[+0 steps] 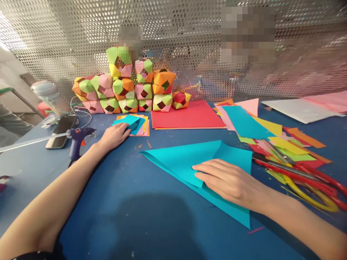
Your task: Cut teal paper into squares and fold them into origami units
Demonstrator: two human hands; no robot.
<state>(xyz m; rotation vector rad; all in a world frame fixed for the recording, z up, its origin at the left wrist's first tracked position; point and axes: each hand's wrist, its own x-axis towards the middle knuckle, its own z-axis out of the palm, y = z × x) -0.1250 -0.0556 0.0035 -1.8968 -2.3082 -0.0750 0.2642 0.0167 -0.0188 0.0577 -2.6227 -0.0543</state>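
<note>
My right hand [230, 182] lies with outstretched fingers on a large sheet of blue paper [179, 159], pressing a folded-over part of it against the table. The sheet's left side tapers to a point. My left hand [116, 135] reaches to a small stack of coloured paper squares [146, 127]. Its thumb and fingers are closed at the edge of a small blue paper piece [137, 124] on top, whose upper layer looks lifted or creased. The undersides of the left fingers are hidden.
Folded-paper balls [124, 88] are stacked against a perforated metal screen [173, 21]. Red sheets [189, 115] lie before them. Scissors [298, 173] rest on paper scraps [276, 124] at right. A glue gun [77, 142], a phone [61, 131] and a cup [50, 95] stand left. People show behind the screen.
</note>
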